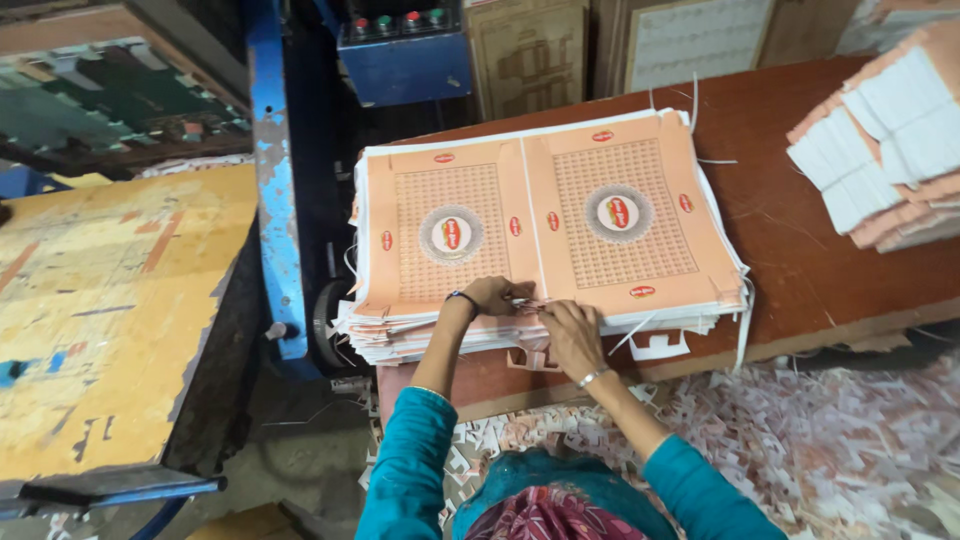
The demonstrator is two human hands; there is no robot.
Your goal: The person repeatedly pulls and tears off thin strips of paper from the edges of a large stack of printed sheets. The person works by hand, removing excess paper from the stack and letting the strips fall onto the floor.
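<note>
A thick stack of printed peach-coloured cardboard sheets (560,210) lies on a reddish-brown wooden table (800,230). Each sheet shows two box blanks side by side with round emblems. Both hands meet at the stack's near edge, at the middle. My left hand (492,296) pinches the paper edge there, a dark band on its wrist. My right hand (570,335), wearing a thin bracelet, grips the waste strip at the same edge. Teal sleeves cover both forearms.
A pile of cut peach and white blanks (890,140) sits at the table's right end. Paper scraps (820,440) cover the floor. A blue machine frame (272,200) and a worn yellow platen (110,310) stand to the left. Wooden die boards (530,50) lean behind.
</note>
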